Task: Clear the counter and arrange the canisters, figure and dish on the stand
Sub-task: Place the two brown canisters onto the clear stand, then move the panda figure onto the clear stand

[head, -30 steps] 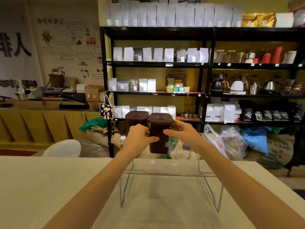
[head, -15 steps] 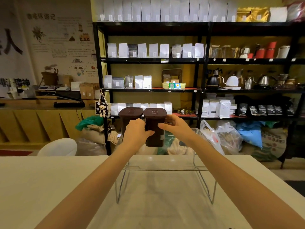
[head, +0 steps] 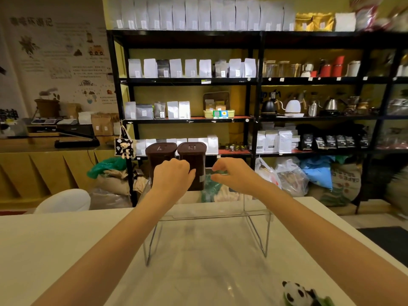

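Two dark brown lidded canisters stand side by side on the left part of the clear stand (head: 257, 236): the left canister (head: 159, 152) and the right canister (head: 193, 157). My left hand (head: 171, 176) is in front of them, its back to me and fingers curled, thumb against the right canister; its grip is hidden. My right hand (head: 231, 173) hovers just right of that canister, fingers apart, holding nothing. A small panda figure (head: 297, 293) lies on the white counter (head: 55, 250) at the near right. No dish is in view.
Behind the counter stands a black shelf unit (head: 256, 100) with white bags, kettles and jars. Sacks and plastic bags (head: 291, 177) lie on the floor below it. A white chair back (head: 64, 200) is at the counter's far left edge.
My right hand has let go of the right canister and moved off to the right. The canister now stands on the stand beside the other one. The panda figure has come into view.
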